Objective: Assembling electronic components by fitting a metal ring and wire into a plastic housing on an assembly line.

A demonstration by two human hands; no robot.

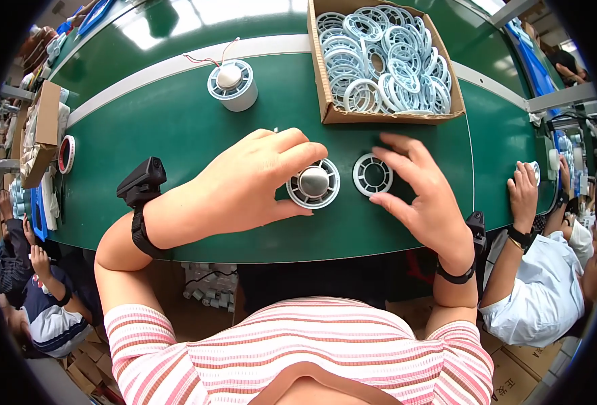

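Bright overhead light, sharp centre, heavy fisheye bending

Glare is streaking across the green belt (177, 128) at the upper middle of the frame; edges are curving and darkening into black corners, and soft shadows are sitting under the hands.

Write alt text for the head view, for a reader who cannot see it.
On a green conveyor belt, the person's left hand grips a round white slotted plastic housing with a grey metal dome, while the right hand touches an empty white plastic ring beside it. Behind sits a cardboard box of white rings and another white domed unit.
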